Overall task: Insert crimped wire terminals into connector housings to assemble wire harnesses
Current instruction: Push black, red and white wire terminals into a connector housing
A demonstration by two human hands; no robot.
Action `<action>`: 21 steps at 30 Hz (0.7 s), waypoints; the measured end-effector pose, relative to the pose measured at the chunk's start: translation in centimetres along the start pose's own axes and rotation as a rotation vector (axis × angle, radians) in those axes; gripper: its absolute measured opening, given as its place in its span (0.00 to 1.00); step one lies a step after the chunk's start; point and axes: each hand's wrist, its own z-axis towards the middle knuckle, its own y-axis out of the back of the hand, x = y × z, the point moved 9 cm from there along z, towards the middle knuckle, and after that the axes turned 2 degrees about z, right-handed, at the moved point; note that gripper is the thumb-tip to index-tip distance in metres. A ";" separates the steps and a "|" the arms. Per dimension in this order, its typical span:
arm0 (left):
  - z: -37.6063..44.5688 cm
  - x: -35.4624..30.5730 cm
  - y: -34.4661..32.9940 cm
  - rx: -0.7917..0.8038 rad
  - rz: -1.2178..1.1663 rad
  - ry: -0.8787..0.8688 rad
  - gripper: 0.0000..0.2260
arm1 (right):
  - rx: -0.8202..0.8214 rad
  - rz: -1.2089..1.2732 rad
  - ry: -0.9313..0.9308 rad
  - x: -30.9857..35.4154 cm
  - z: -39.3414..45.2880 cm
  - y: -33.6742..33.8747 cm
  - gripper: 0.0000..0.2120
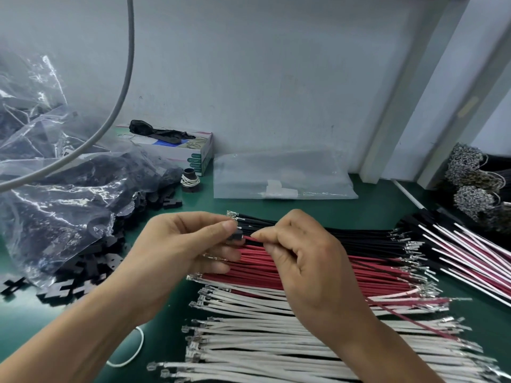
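Left hand [177, 244] pinches the housing [235, 235] just above the red wires [304, 268], right hand [301, 255] fingers pinch a wire at its mouth; slight misalignment could bend the terminal or leave it unlatched.

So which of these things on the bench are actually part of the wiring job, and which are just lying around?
Part of the job:
- black connector housing, pinched in the left hand
- red wire, held by the right hand
- black wires, red wires, white wires
- bag of black housings
- finished harnesses

Just lying about:
- tissue box
- empty clear bag
- grey cable
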 end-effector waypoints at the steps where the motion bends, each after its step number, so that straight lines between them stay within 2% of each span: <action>1: 0.0 -0.6 0.1 -0.011 0.095 -0.069 0.17 | 0.012 0.019 -0.033 -0.5 0.0 -0.1 0.08; 4: -0.5 -2.0 -0.2 0.065 0.343 -0.223 0.14 | 0.030 0.029 -0.095 -1.3 0.0 0.0 0.05; 6: -0.5 -2.1 0.0 0.063 0.483 -0.241 0.09 | 0.057 -0.006 -0.090 -1.4 -0.1 0.0 0.02; 14: -0.7 -2.0 -0.5 0.141 0.339 -0.168 0.13 | 0.064 -0.136 0.036 0.3 -0.1 0.5 0.05; 21: -0.7 -1.2 -1.0 0.144 0.273 -0.133 0.11 | 0.022 -0.037 0.034 0.2 -0.3 0.3 0.06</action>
